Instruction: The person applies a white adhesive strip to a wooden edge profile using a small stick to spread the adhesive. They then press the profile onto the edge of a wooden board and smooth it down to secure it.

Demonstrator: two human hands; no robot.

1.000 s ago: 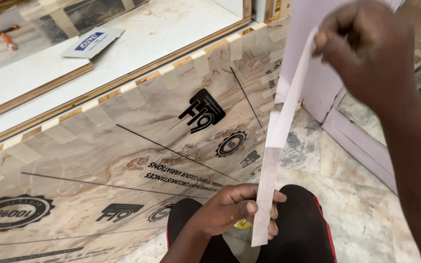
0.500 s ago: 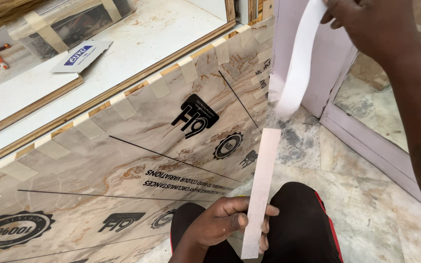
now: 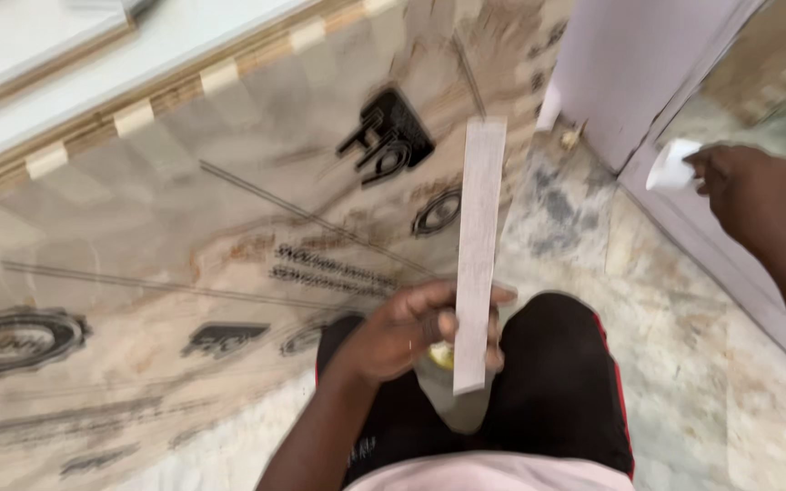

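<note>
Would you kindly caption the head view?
Left hand holds a pale strip; right hand grips crumpled white backing.

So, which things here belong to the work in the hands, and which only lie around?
In hand:
- pale flat strip, held by left hand
- white peeled backing, pinched by right hand

Lying about:
- printed plywood sheet
- pale door panel
- marble floor

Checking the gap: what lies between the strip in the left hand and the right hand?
In the head view, only bare marbled floor lies between the pale strip and the right hand.
</note>
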